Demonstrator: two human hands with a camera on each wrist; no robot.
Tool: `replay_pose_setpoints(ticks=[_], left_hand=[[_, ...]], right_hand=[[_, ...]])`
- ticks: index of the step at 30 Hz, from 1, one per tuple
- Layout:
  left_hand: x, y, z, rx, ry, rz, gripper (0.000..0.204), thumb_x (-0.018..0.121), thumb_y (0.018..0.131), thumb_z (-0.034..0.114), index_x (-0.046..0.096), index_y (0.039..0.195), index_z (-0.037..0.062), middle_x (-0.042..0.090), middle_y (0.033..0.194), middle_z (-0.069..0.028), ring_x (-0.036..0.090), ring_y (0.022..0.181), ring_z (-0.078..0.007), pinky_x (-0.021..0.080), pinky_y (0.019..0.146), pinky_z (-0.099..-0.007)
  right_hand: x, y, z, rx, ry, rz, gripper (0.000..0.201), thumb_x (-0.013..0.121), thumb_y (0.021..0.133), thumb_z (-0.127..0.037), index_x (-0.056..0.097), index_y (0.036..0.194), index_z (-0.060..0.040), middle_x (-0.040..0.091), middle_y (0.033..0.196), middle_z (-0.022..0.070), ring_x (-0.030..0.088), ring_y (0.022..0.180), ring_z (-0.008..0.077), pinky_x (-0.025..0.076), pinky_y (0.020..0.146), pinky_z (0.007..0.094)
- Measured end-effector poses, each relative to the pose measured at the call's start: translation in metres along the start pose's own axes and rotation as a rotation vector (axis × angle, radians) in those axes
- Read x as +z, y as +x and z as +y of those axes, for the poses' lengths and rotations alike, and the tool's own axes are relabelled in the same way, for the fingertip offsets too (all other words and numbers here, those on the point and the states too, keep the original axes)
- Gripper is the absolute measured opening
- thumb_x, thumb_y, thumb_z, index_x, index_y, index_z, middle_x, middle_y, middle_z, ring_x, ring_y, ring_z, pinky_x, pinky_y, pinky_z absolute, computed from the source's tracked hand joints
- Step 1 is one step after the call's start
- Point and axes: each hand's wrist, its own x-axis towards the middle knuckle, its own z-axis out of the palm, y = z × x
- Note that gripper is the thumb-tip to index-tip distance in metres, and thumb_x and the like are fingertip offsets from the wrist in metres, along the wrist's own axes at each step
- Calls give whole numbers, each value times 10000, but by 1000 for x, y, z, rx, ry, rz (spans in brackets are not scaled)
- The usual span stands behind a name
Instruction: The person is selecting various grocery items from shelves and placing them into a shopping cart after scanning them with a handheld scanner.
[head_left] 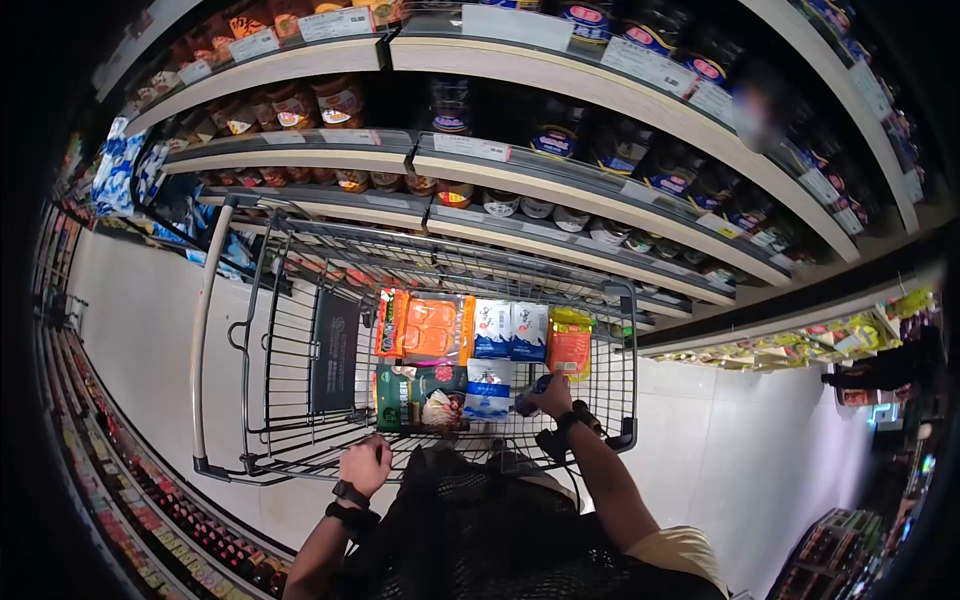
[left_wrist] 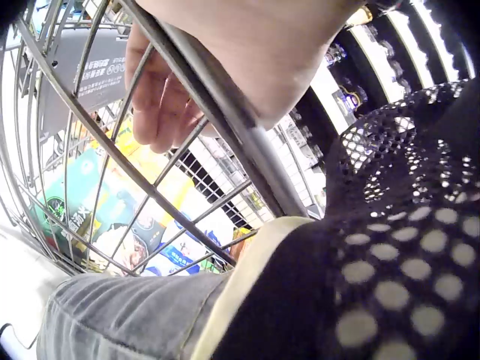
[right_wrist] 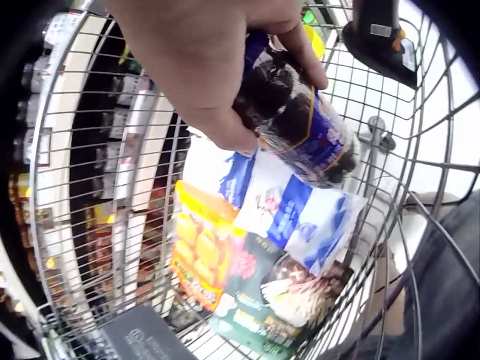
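My right hand (head_left: 551, 399) reaches into the front of the shopping cart (head_left: 627, 330) and grips a jar (right_wrist: 300, 120) with dark contents and a blue label. In the right wrist view the jar lies tilted over the blue-and-white bags (right_wrist: 281, 202), thumb and fingers around its upper end. My left hand (head_left: 365, 464) is at the cart's near side; in the left wrist view its fingers (left_wrist: 161, 112) hang loosely inside the rim. Below them, inside the cart, is a green food pack (head_left: 410, 390). Orange packs (head_left: 432, 328) and a yellow-and-red pack (head_left: 570, 348) lie farther in.
Shelves (head_left: 560, 175) of jars run along the cart's far side. The cart's handle (head_left: 210, 340) is at the left. Another stocked shelf (head_left: 150, 480) stands at lower left, and pale floor (head_left: 740, 420) extends right. A black object (right_wrist: 379, 45) hangs at the cart's rim.
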Motion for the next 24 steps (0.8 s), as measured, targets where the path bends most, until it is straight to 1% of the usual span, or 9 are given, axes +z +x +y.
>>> replay_pose_setpoints(ticks=[6,14,16,17,18,20,21,22,24], left_hand=[[0,-2,7,-119,18,71,109,560,783,195,621,800,105,639,705,-135,617,633,-335,497,584,-432],[-7,13,13,-137,-16,151,122,566,770,201,618,780,91,628,674,-134,615,630,-325,494,576,-423],[-12,11,10,-162,-2,104,131,558,773,232,628,773,121,631,677,-126,614,619,-326,493,560,-427],[-16,14,13,-139,14,120,131,556,773,242,631,766,135,632,675,-118,615,614,-323,494,557,-428],[-22,13,17,-116,32,136,132,554,773,251,635,759,148,634,674,-109,616,608,-321,495,553,-430],[-24,0,9,-102,16,105,134,553,773,259,638,750,159,637,666,-93,619,601,-315,498,550,-430],[-26,-6,8,-121,19,82,143,550,776,268,639,754,159,637,663,-96,620,601,-313,500,553,-431],[-26,-6,10,-140,22,59,152,547,779,277,640,758,158,637,660,-99,621,601,-311,501,555,-432],[-21,-16,10,-123,-1,36,169,539,788,288,640,763,155,636,655,-105,620,599,-312,500,558,-435]], right_hand=[[37,45,7,139,85,211,748,802,565,-226,333,1113,-28,428,1129,213,478,1043,421,461,861,480],[76,67,-17,232,-34,284,717,746,604,-228,325,1143,-12,371,1171,210,414,1106,421,402,930,478],[69,66,-26,225,-73,204,822,735,617,-266,292,1243,30,367,1232,229,393,1134,419,374,972,460],[73,75,-22,260,-109,171,976,751,611,-325,218,1338,51,302,1341,256,340,1219,418,340,1023,443],[51,71,-33,272,-3,6,1122,768,594,-387,121,1396,56,204,1426,264,261,1300,405,297,1066,411],[22,44,-67,359,-12,-30,1161,760,592,-444,83,1430,-13,125,1464,248,203,1335,400,267,1044,546],[21,39,-75,304,-30,64,1154,760,583,-441,87,1432,-43,92,1478,234,195,1341,400,252,1020,606],[16,42,-88,175,-24,239,946,747,631,-366,251,1358,-20,190,1432,235,293,1284,407,325,1003,537],[-21,30,-115,-311,257,402,610,716,690,-224,431,1183,-5,397,1272,211,472,1111,371,420,918,457]])
